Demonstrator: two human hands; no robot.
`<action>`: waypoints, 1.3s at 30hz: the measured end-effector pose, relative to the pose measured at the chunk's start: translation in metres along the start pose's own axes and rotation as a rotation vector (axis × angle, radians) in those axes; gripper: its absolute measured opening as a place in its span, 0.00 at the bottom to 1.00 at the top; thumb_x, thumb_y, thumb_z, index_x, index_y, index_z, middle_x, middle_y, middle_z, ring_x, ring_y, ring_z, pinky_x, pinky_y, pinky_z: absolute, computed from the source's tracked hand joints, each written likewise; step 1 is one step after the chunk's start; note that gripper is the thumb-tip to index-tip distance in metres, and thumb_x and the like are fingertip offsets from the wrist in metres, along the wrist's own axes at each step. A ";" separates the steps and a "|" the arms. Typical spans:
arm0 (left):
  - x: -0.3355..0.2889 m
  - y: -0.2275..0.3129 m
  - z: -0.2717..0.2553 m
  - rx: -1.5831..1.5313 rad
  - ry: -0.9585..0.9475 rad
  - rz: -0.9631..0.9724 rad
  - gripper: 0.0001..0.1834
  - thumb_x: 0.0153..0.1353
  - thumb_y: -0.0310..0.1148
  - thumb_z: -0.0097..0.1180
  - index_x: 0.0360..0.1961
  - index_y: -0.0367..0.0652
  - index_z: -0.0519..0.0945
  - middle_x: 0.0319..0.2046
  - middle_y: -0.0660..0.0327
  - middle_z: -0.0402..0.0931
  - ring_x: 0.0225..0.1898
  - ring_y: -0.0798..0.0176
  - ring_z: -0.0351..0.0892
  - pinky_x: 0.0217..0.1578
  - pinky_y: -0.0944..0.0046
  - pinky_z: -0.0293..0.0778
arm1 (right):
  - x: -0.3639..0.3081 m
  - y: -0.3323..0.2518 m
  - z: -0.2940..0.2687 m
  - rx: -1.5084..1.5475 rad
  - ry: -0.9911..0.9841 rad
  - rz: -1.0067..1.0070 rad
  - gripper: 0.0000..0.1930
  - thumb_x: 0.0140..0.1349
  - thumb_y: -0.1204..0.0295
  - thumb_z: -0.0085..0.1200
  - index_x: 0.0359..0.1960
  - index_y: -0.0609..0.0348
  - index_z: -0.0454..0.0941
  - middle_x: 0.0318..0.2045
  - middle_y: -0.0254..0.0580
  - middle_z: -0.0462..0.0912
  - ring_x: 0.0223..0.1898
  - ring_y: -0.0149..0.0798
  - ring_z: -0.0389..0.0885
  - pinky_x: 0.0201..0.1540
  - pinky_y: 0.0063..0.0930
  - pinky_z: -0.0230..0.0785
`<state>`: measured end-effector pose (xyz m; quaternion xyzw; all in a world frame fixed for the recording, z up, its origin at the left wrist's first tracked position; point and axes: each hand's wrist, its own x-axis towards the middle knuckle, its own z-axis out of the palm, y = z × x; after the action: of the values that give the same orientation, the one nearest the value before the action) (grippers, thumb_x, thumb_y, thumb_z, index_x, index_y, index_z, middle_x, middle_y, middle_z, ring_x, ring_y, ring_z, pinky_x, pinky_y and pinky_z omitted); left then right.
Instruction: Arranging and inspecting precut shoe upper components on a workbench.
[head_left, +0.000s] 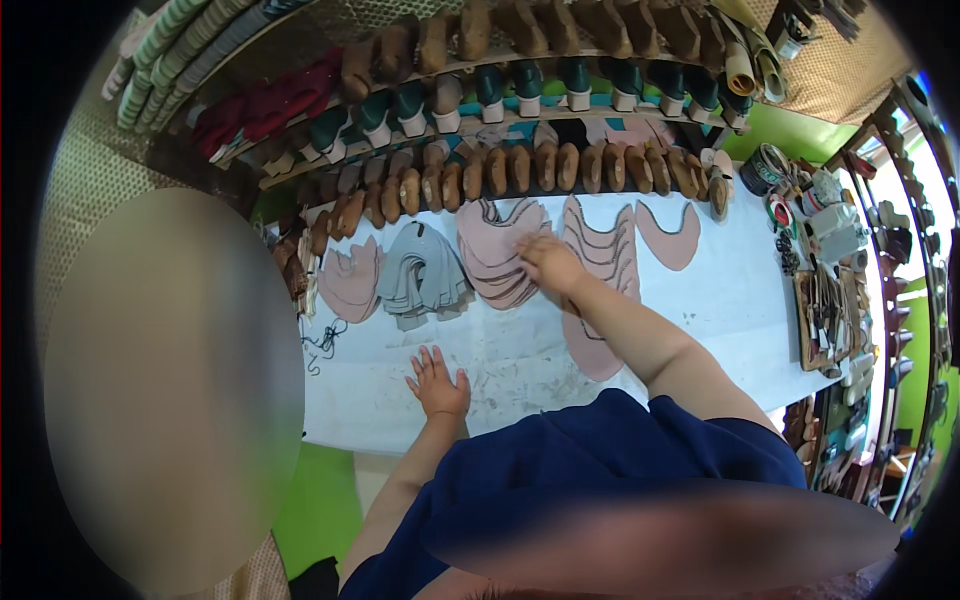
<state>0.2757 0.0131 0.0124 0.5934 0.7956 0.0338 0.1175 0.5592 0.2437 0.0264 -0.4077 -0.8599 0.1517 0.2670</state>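
Observation:
On the white-covered table (390, 400), my left hand (438, 387) lies flat with its fingers spread, holding nothing. My right hand (550, 264) reaches to the right side of a fanned stack of pink U-shaped shoe upper pieces (492, 262); its fingers are bent and closed at the edge of the pieces, with the fingertips partly hidden. Left of this stack lie grey upper pieces (422, 270) and a smaller pink pile (350, 280). Under and beyond my right forearm a row of overlapping pink uppers (597, 235) runs toward me. One single pink upper (668, 237) lies farther right.
Brown shoe lasts (497, 172) line the table's far edge, below shelves with green-and-white lasts (526, 85). Dark cord (322, 340) lies at the left. A tool tray (825, 315), a tin (766, 168) and bottles (840, 240) crowd the right side.

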 end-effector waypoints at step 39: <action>-0.005 -0.004 0.001 -0.024 0.035 0.002 0.43 0.61 0.48 0.54 0.76 0.47 0.56 0.78 0.52 0.45 0.78 0.42 0.38 0.72 0.32 0.31 | -0.119 0.133 -0.173 -0.344 0.225 0.591 0.13 0.65 0.73 0.48 0.45 0.53 0.85 0.45 0.52 0.85 0.45 0.58 0.83 0.48 0.47 0.75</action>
<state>0.2733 0.0074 0.0110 0.5922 0.7964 0.0536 0.1107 0.8051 0.2406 0.0626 -0.6919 -0.6831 0.0296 0.2318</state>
